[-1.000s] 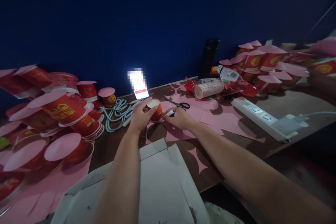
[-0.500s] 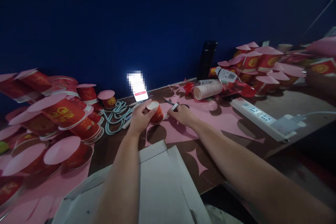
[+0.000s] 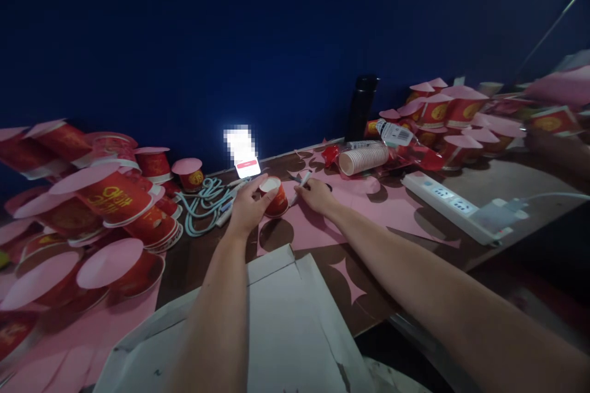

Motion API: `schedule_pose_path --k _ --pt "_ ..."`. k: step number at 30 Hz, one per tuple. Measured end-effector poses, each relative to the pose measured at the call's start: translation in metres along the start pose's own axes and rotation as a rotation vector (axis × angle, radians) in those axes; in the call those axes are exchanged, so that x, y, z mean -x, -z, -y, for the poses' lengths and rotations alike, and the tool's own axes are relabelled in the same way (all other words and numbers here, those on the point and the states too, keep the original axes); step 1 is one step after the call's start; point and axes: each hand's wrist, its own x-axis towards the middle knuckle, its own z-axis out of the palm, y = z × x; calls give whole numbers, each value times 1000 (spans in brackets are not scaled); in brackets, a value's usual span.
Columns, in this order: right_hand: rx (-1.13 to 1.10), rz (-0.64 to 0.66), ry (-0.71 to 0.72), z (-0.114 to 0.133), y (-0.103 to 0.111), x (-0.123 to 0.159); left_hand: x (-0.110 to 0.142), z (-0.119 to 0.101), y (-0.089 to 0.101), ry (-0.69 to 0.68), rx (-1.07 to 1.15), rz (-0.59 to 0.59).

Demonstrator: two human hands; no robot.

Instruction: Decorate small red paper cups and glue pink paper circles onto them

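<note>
Red paper forms the small cup [image 3: 278, 201] near the centre of the head view, its round white end facing up; take it as the middle of the dial. The left hand [image 3: 247, 207], at nine o'clock, grips the cup firmly by its side. The right hand [image 3: 319, 196], at three o'clock, is closed around a white pen-like tool [image 3: 305, 178] whose lower tip is right beside the cup; whether they touch cannot be told. A pink sheet [image 3: 318, 231] lies under the right hand, toward four. A lit phone [image 3: 249, 168] stands near eleven, coiled pale-blue cable [image 3: 200, 234] at nine. A sleeve of stacked cups [image 3: 366, 159] lies just past two, a black bottle [image 3: 361, 112] stands between one and two, and a power strip [image 3: 437, 201] lies at three.
</note>
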Motion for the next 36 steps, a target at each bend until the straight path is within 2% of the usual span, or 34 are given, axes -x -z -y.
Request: schedule_pose_path --k 15,22,36 --pt "94 75 -7 14 -8 -27 -1 2 -1 -15 20 -1" --pt "140 68 8 15 -12 -50 -1 0 0 10 34 0" --pt "107 87 85 30 -22 -70 -2 3 -1 24 38 5"
